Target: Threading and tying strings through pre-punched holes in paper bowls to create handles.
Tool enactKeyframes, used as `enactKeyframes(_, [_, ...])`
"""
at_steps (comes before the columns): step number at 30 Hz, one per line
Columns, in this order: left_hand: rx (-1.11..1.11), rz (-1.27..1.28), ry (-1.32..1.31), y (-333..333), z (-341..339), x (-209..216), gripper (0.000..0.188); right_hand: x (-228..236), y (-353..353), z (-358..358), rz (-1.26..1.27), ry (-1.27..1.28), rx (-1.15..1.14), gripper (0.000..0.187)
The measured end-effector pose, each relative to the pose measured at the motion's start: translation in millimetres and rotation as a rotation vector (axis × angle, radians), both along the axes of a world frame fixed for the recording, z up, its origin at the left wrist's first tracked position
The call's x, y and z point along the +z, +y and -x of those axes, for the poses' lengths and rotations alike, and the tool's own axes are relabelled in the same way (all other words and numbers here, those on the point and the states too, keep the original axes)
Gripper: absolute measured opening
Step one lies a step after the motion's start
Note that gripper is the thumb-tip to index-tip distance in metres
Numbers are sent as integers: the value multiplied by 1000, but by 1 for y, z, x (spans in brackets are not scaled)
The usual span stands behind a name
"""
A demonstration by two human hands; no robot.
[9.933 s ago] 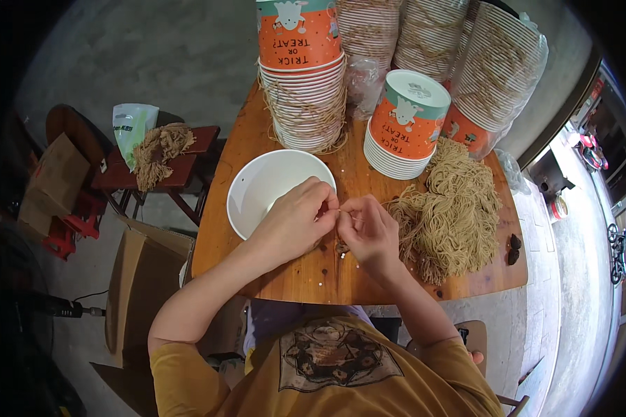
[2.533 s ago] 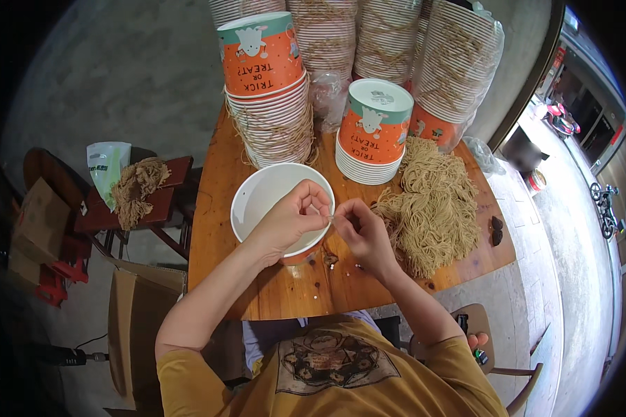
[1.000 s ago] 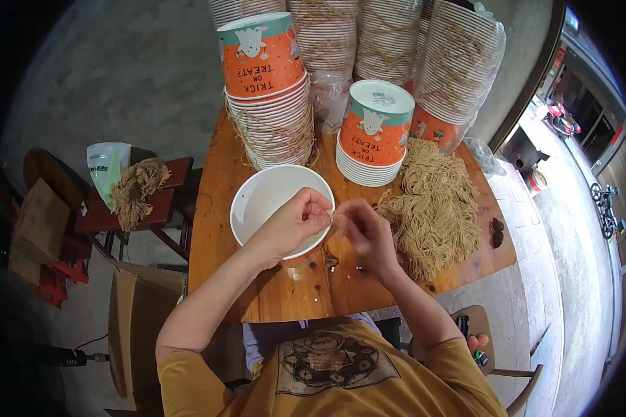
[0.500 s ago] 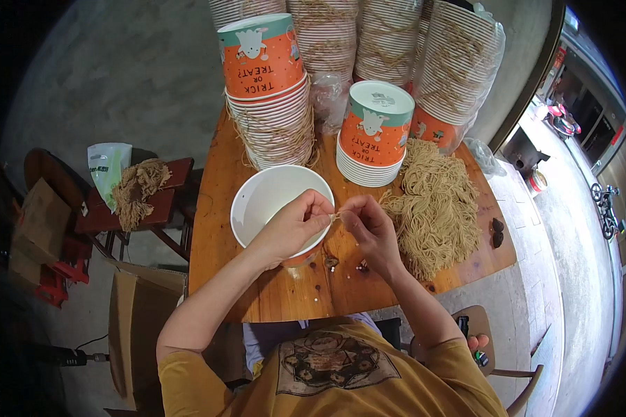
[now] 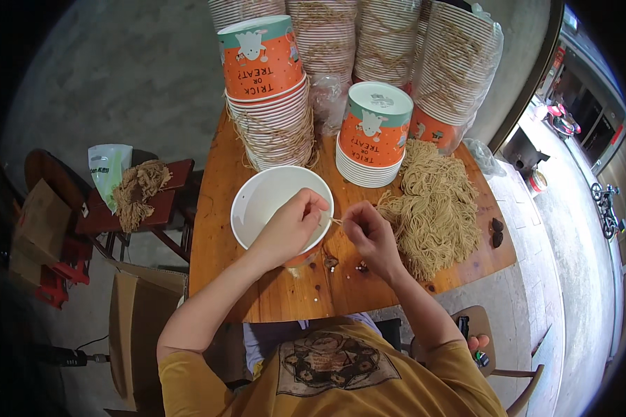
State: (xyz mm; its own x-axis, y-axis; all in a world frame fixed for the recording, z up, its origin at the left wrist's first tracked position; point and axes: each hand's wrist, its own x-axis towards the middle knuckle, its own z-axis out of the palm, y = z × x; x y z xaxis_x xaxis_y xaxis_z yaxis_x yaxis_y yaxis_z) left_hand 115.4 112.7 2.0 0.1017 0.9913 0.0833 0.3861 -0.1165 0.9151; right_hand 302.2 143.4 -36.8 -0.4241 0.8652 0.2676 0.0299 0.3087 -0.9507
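White bucket [image 5: 256,203] is placed mouth-up on table [image 5: 257,299], seemingly for reaching inside. Thin cord [image 5: 337,221] near right rim is pinched by right hand [image 5: 371,236]; left hand [image 5: 286,228] is curled, grip cannot be told.

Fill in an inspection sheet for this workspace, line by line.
Surface: wooden table, white specks near its front edge.
Work items: white-walled tub, open end up; beige twine bundle at right; inverted tub stacks behind.
Clutter: two small dark objects near the right edge; crumpled clear plastic between stacks.
Hands: left hand curled over the tub's right side, grip unclear; right hand pinching a beige strand.
Cables: thin dark cord at left, by a dark tool.
Surroundings: cardboard box left of the table; reddish bench bearing a bag and second twine bundle.
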Motion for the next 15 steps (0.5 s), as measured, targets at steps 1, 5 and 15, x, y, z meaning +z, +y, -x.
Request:
enactKeyframes(1, [0, -1, 0, -1, 0, -2, 8, -1, 0, 0, 4, 4, 6, 5])
enactKeyframes(5, [47, -370, 444, -8, -5, -4, 7, 1, -2, 1, 10, 3, 31, 5])
enactKeyframes(15, [2, -85, -7, 1, 3, -10, 7, 8, -5, 5, -53, 22, 5, 13])
